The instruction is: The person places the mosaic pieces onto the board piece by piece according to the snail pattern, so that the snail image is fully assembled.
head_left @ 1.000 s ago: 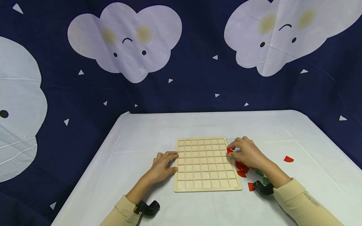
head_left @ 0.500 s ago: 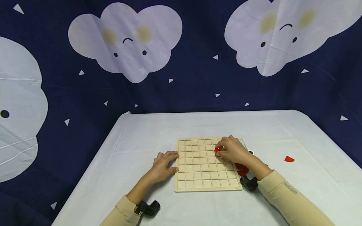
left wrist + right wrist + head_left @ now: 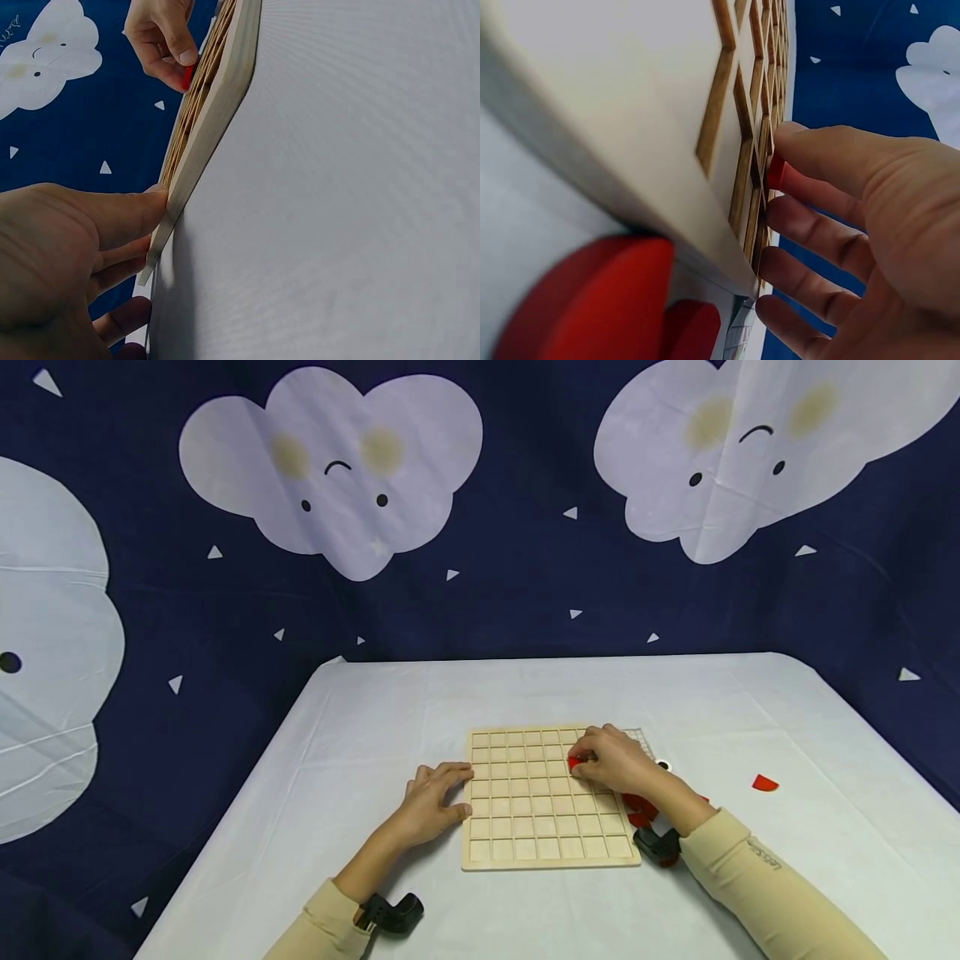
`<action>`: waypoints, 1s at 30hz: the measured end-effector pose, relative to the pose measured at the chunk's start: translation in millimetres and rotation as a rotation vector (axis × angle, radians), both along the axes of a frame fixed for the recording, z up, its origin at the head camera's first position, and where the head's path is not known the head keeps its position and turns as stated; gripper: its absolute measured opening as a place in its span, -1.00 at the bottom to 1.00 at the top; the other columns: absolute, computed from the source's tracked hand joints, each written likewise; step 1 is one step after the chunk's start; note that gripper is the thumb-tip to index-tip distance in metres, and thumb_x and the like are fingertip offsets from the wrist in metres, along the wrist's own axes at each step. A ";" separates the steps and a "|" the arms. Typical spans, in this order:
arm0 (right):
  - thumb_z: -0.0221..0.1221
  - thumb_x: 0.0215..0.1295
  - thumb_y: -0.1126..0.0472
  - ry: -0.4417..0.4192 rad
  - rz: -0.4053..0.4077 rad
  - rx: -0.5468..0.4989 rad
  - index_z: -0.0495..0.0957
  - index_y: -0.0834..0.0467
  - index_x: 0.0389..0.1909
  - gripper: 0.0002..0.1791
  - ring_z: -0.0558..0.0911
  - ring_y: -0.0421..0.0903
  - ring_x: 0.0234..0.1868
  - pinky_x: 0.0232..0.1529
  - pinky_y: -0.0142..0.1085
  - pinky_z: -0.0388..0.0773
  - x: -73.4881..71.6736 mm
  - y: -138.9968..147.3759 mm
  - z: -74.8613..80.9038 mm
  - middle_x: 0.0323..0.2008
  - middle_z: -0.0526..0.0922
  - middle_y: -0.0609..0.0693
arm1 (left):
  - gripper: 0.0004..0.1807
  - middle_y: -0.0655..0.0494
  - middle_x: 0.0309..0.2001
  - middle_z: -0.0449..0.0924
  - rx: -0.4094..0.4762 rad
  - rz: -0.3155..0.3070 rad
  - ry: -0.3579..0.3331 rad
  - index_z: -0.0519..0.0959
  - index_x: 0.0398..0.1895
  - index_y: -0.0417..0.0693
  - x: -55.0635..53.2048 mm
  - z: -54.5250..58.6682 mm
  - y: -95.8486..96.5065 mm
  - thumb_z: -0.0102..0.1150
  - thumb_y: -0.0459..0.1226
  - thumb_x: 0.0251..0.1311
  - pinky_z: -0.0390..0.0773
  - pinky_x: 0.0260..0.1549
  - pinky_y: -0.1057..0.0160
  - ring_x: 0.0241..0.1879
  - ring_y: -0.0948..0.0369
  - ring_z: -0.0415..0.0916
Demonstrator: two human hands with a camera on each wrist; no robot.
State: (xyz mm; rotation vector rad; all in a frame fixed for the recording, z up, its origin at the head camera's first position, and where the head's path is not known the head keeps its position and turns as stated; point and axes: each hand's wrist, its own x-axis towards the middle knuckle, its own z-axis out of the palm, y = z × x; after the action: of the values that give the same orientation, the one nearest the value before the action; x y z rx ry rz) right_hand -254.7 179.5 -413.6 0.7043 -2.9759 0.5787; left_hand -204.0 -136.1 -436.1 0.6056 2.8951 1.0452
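A light wooden grid board [image 3: 520, 807] with square cells lies flat on the table. My left hand [image 3: 431, 802] rests along its left edge, thumb and fingertips touching the rim, as the left wrist view also shows. My right hand [image 3: 617, 762] is over the board's right part and pinches a small red piece [image 3: 574, 762] between thumb and forefinger. In the right wrist view that red piece [image 3: 776, 172] stands at the cell walls, partly covered by the thumb. The other right fingers lie loosely spread near the board's surface.
Several red quarter-round pieces [image 3: 640, 807] lie at the board's right edge, partly under my right forearm. One red piece [image 3: 766, 783] sits alone farther right. A printed sheet [image 3: 640, 739] shows beyond my right hand. White cloth [image 3: 420, 693] covers the table.
My right hand has moved left from beyond the board's right edge to over its cells, carrying the red piece. In the last half second it shifts only slightly. My left hand stays put.
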 end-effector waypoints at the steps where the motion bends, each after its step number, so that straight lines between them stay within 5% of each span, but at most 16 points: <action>1: 0.32 0.09 0.06 0.002 0.001 0.002 0.68 0.00 -0.17 -0.74 0.41 -0.14 -0.25 -0.26 -0.25 0.33 -0.1 0.0 -0.5 -0.21 0.61 -0.09 | -0.45 0.15 0.29 0.37 -0.002 0.000 0.002 0.47 0.20 -0.02 0.0 -0.2 -0.1 0.28 -0.20 0.09 0.09 -0.15 0.18 -0.04 0.18 0.20; 30: 0.34 0.07 0.05 0.018 0.026 -0.002 0.67 -0.01 -0.16 -0.72 0.40 -0.14 -0.25 -0.29 -0.28 0.30 1.2 2.2 -3.6 -0.21 0.57 -0.09 | -0.46 0.18 0.28 0.39 0.000 0.012 0.005 0.48 0.19 -0.01 -1.3 -2.4 1.1 0.29 -0.21 0.09 0.10 -0.14 0.18 -0.05 0.20 0.20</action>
State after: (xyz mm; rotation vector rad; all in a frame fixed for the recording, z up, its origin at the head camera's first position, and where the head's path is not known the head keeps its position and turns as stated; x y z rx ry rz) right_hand -253.5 181.7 -417.1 0.7456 -2.9534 0.5728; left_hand -205.3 -135.0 -438.5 0.5928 2.9069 1.0465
